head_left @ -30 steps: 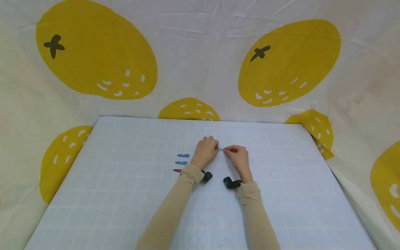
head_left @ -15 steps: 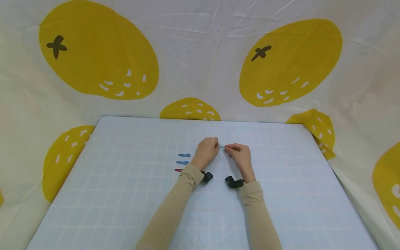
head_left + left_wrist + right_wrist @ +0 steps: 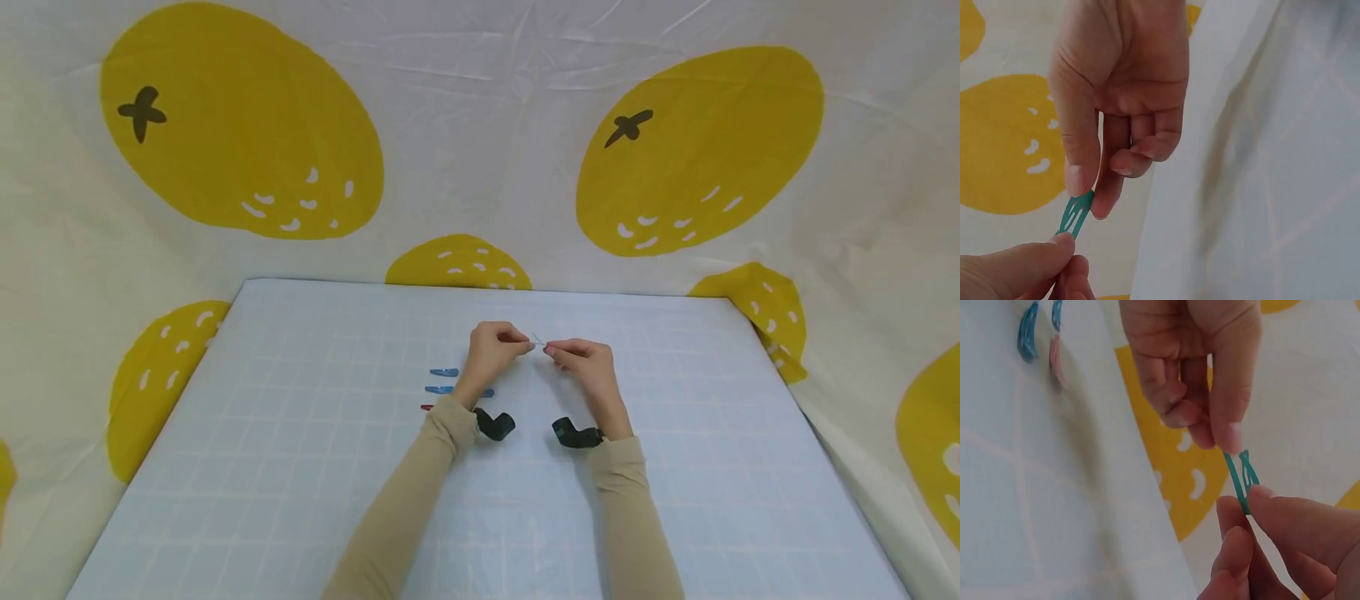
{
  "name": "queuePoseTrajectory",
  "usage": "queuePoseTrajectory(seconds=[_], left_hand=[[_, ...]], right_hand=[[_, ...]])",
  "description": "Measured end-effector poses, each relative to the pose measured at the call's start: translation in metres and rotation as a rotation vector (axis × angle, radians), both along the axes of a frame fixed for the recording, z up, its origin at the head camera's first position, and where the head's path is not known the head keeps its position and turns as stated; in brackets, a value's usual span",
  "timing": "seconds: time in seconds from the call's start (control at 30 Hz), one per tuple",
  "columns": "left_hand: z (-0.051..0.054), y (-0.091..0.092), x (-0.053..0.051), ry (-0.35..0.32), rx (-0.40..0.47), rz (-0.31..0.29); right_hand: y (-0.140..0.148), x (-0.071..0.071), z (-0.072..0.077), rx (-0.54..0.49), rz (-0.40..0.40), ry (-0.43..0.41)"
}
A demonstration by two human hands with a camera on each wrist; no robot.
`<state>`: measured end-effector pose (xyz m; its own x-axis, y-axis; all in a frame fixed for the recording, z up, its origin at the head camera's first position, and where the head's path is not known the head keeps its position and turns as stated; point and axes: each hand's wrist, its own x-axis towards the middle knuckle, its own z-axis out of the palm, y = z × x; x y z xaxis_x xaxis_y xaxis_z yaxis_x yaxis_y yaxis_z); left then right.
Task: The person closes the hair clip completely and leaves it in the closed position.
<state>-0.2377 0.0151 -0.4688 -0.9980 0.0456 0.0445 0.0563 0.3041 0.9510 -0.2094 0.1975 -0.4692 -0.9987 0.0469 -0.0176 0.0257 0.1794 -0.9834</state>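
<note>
My left hand (image 3: 491,354) and right hand (image 3: 585,362) face each other above the table, pinching a teal snap hair clip (image 3: 1235,481) between them. In the right wrist view, the clip's two layers stand apart at the end by the right hand (image 3: 1200,369). The left hand (image 3: 1297,531) grips the end where they join. Thumb and index finger of the left hand (image 3: 1125,81) are on the clip (image 3: 1077,212) in the left wrist view, its slotted face showing. Below the hands, blue hair clips (image 3: 444,372) lie on the table; a red clip (image 3: 427,407) is partly hidden by the left arm.
A pale blue checked cloth covers the table (image 3: 300,467). Behind it hangs a white curtain (image 3: 480,150) printed with large yellow fruit. Each wrist carries a black camera (image 3: 576,433), and the two stand close to each other.
Both hands have moved slightly up and away with the clip, and the left hand has turned so its thumb shows. Another blue clip has come into view right of the left wrist.
</note>
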Motion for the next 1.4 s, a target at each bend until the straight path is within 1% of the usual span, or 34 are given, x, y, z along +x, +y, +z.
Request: queuePoseTrajectory(seconds=[0.13, 0.27, 0.4, 0.57, 0.63, 0.73, 0.83, 0.9, 1.0, 1.1, 1.23, 1.33, 1.4], left_hand=[[0.002, -0.003, 0.002, -0.066, 0.113, -0.004], [0.002, -0.005, 0.004, -0.106, 0.195, -0.035], [0.005, -0.007, 0.008, -0.131, 0.244, -0.055], [0.009, -0.008, 0.014, -0.163, 0.284, -0.050], [0.010, -0.010, 0.016, -0.172, 0.296, -0.049], [0.011, -0.012, 0.020, -0.163, 0.327, -0.061], [0.011, -0.015, 0.024, -0.142, 0.356, -0.086], [0.010, -0.017, 0.026, -0.132, 0.372, -0.104], [0.009, -0.021, 0.031, -0.129, 0.390, -0.133], [0.010, -0.025, 0.035, -0.132, 0.412, -0.169], [0.013, -0.030, 0.040, -0.160, 0.474, -0.229], [0.016, -0.034, 0.043, -0.193, 0.558, -0.274], [0.016, -0.037, 0.044, -0.225, 0.615, -0.290]], right_hand=[[0.002, 0.001, 0.004, -0.043, 0.031, -0.008], [0.005, 0.002, 0.008, -0.050, 0.046, -0.027], [0.006, 0.004, 0.012, -0.033, 0.050, -0.046], [0.005, 0.006, 0.016, -0.050, 0.068, -0.044], [0.005, 0.007, 0.017, -0.071, 0.085, -0.028], [0.005, 0.008, 0.019, -0.100, 0.115, 0.008], [0.004, 0.009, 0.022, -0.120, 0.142, 0.031], [0.003, 0.010, 0.023, -0.125, 0.148, 0.026], [0.003, 0.012, 0.027, -0.108, 0.168, 0.008], [0.003, 0.014, 0.030, -0.083, 0.200, -0.006], [0.002, 0.017, 0.033, -0.075, 0.227, -0.009], [0.000, 0.019, 0.034, -0.090, 0.228, -0.006], [-0.003, 0.020, 0.034, -0.102, 0.239, 0.001]])
